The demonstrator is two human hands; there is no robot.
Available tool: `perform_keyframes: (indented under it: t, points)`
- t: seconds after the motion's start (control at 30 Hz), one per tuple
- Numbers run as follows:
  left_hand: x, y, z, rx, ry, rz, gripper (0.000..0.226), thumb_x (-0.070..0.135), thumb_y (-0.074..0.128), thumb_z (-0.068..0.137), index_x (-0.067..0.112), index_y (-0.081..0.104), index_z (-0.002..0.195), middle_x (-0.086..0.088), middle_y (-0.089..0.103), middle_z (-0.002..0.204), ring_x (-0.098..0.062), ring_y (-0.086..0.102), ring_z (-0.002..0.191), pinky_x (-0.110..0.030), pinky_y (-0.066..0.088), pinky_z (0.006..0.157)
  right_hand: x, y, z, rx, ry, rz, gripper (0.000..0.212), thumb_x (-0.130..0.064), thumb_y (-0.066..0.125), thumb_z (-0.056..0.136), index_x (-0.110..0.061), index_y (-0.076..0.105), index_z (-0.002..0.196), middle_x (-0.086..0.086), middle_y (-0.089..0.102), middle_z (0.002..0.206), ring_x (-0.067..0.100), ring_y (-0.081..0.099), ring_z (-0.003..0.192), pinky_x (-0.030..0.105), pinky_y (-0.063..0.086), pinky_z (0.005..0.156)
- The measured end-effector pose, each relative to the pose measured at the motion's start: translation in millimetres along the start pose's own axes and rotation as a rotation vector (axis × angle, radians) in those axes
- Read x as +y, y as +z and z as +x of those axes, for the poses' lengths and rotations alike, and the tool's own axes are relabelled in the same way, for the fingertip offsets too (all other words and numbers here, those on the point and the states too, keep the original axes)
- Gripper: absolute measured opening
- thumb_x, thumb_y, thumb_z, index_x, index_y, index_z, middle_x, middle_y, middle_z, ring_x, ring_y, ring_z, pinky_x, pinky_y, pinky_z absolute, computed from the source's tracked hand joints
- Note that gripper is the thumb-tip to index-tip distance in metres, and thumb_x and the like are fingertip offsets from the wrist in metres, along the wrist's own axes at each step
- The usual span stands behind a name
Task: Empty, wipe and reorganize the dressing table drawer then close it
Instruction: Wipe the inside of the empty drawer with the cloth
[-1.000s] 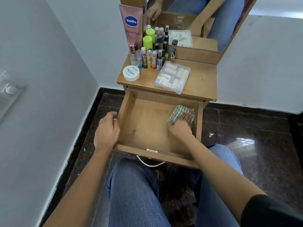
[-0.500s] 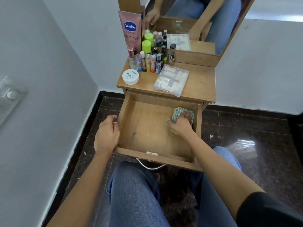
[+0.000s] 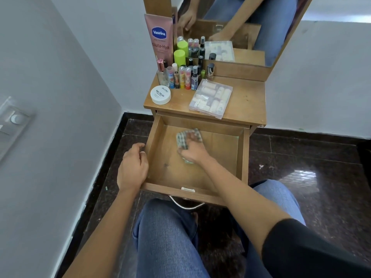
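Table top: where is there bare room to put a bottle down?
Bare wood lies between the clear box and the right edge of the table top. The left side is crowded with bottles and a white jar.

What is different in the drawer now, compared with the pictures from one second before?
The right hand, holding the checked cloth, has slid left from the right rear corner of the drawer towards the middle. Unchanged: the left hand grips the drawer's left wall; the cosmetics stand on the table top.
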State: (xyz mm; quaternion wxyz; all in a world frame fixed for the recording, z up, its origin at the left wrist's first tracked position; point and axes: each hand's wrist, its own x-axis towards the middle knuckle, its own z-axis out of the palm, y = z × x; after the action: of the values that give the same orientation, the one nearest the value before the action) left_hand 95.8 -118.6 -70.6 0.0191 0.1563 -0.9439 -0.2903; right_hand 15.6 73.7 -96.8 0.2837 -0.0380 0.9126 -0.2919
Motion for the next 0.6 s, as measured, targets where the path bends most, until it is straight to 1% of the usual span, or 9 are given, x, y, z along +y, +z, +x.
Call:
perform_keyframes:
  t: [0.07,0.13,0.2,0.27,0.3,0.33,0.4,0.43,0.6]
  points:
    - [-0.3,-0.5,0.4,-0.001,-0.005,0.002,0.035,0.021,0.039,0.100,0.019,0.052,0.133,-0.009,0.063,0.124,-0.026,0.061,0.108,-0.045,0.052,0.085,-16.0,7.1,6.3,-0.025,-0.058,-0.022,0.076,-0.037,0.047,0.093,-0.009,0.008,0.153,0.014,0.003,0.160,0.029,0.003,0.148,0.032,-0.001,0.119]
    - [-1.6,-0.2,1.1,-0.005,-0.002,0.004,0.035,0.022,0.038,0.101,0.020,0.052,0.133,-0.008,0.063,0.124,-0.025,0.061,0.108,-0.045,0.053,0.086,-10.8,9.1,10.2,-0.043,-0.043,-0.082,0.081,-0.036,0.045,0.095,-0.006,-0.004,0.152,0.013,-0.013,0.159,0.025,-0.014,0.147,0.033,-0.007,0.119]
    - [-3.5,0.8,2.6,-0.005,-0.005,0.000,0.036,0.024,0.038,0.100,0.021,0.052,0.133,-0.008,0.063,0.124,-0.024,0.062,0.107,-0.046,0.053,0.087,11.5,8.5,5.5,-0.021,-0.003,-0.070,0.078,-0.036,0.046,0.095,-0.003,0.004,0.152,0.016,-0.002,0.159,0.028,-0.002,0.148,0.036,0.005,0.121]
    - [-5.7,2.6,3.9,0.003,-0.004,-0.010,0.035,0.023,0.038,0.100,0.021,0.052,0.133,-0.008,0.063,0.124,-0.024,0.061,0.108,-0.046,0.052,0.087,45.7,10.3,-2.5,0.054,0.124,-0.023,0.070,-0.045,0.041,0.091,-0.006,0.026,0.147,0.018,0.034,0.150,0.033,0.033,0.138,0.041,0.030,0.114]
    - [-6.4,3.2,4.3,0.010,0.000,-0.016,0.035,0.023,0.038,0.100,0.021,0.052,0.133,-0.007,0.063,0.124,-0.024,0.061,0.109,-0.046,0.052,0.088,64.1,11.5,-5.6,0.095,0.203,-0.032,0.070,-0.049,0.037,0.089,-0.009,0.027,0.147,0.019,0.038,0.147,0.033,0.040,0.133,0.043,0.035,0.111]
    - [-6.7,3.7,4.6,0.016,0.003,-0.020,0.035,0.023,0.038,0.100,0.021,0.052,0.133,-0.007,0.063,0.125,-0.024,0.061,0.110,-0.046,0.052,0.088,77.4,11.0,-10.8,0.139,0.251,-0.063,0.074,-0.049,0.035,0.090,-0.010,0.018,0.150,0.020,0.028,0.152,0.033,0.034,0.137,0.045,0.030,0.114]
    - [-7.1,4.0,4.6,0.028,0.000,-0.027,0.035,0.022,0.038,0.100,0.021,0.051,0.133,-0.007,0.063,0.125,-0.024,0.060,0.112,-0.046,0.052,0.089,86.4,6.7,-17.1,0.187,0.257,-0.114,0.079,-0.039,0.036,0.096,-0.007,-0.010,0.151,0.017,-0.010,0.159,0.032,-0.001,0.147,0.042,0.003,0.120]
    - [-7.0,3.9,4.4,0.033,-0.001,-0.030,0.035,0.021,0.038,0.100,0.020,0.052,0.133,-0.007,0.063,0.126,-0.023,0.060,0.112,-0.047,0.052,0.090,82.5,3.8,-16.9,0.188,0.250,-0.127,0.080,-0.035,0.037,0.098,-0.005,-0.016,0.149,0.016,-0.020,0.157,0.031,-0.013,0.146,0.040,-0.005,0.118]
    - [-5.5,2.2,3.4,0.049,0.003,-0.050,0.035,0.019,0.038,0.100,0.019,0.052,0.132,-0.005,0.063,0.126,-0.024,0.059,0.116,-0.049,0.051,0.091,34.3,10.4,11.3,0.128,0.075,-0.196,0.083,-0.026,0.040,0.091,-0.007,-0.017,0.149,0.015,-0.023,0.156,0.028,-0.022,0.144,0.038,-0.010,0.119]
